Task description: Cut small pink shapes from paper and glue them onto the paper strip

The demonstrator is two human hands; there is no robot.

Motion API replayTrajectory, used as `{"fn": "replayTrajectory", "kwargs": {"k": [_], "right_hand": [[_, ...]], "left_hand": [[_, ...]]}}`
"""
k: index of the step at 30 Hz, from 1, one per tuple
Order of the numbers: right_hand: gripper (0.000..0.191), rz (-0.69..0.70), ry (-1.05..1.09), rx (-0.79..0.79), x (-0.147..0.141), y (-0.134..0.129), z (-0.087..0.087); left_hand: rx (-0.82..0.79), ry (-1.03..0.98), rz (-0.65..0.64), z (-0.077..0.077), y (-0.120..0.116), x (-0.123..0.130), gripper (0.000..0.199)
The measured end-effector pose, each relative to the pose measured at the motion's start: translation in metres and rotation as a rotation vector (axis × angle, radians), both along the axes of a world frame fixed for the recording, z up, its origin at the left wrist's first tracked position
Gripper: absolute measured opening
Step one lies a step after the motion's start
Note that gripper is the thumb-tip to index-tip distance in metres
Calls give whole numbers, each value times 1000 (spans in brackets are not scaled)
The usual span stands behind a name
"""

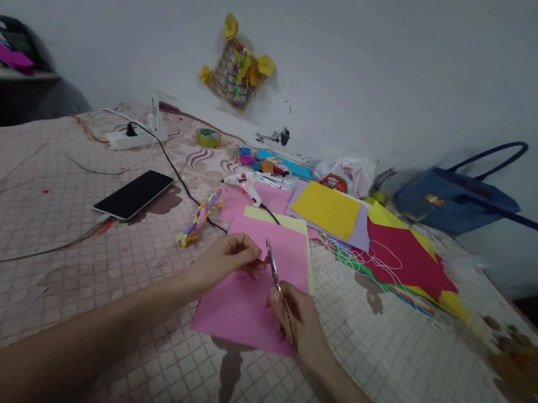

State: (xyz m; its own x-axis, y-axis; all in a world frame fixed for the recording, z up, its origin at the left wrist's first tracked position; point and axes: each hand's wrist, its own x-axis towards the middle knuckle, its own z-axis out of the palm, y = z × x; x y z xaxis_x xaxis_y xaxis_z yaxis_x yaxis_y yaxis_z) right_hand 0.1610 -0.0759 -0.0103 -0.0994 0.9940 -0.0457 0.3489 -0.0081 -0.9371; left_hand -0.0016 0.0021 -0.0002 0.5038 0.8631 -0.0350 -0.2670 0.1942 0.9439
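Observation:
My left hand (235, 257) is closed in a pinch on a small piece of pink paper (264, 252), which is hard to tell from the sheet beneath. Wrapped around the handles of a pair of scissors (273, 266) is my right hand (297, 317). The blades point up and away, look nearly closed, and their tips are beside the small piece; I cannot tell if they touch it. Both hands are over a large pink sheet (225, 320), with a pale yellow sheet (310, 271) partly under it. Left of the sheet lies a paper craft strip (199, 218) in purple, pink and yellow.
A hot glue gun (245, 186) with a black cord lies beyond the sheets. A plugged-in tablet (134, 195) and a power strip (131, 139) are left. Right are yellow paper (327, 209), red paper (406, 262), tangled white string (385, 256) and a blue bag (466, 200). Green tape (208, 137) sits behind.

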Motion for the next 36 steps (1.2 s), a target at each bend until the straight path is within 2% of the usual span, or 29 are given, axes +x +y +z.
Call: {"fn": "replayTrajectory", "kwargs": {"k": [11,19,36], "right_hand": [[34,-10,-61,32,0,-1,-4],[32,-6,-44,42,0,0,-2],[30,-10,-48,27,0,0,-2]], "left_hand": [[-15,13,54,2,-6,3,13],[35,0,43,-5,-5,4,17],[2,-14,48,-6,-4,4,17]]}}
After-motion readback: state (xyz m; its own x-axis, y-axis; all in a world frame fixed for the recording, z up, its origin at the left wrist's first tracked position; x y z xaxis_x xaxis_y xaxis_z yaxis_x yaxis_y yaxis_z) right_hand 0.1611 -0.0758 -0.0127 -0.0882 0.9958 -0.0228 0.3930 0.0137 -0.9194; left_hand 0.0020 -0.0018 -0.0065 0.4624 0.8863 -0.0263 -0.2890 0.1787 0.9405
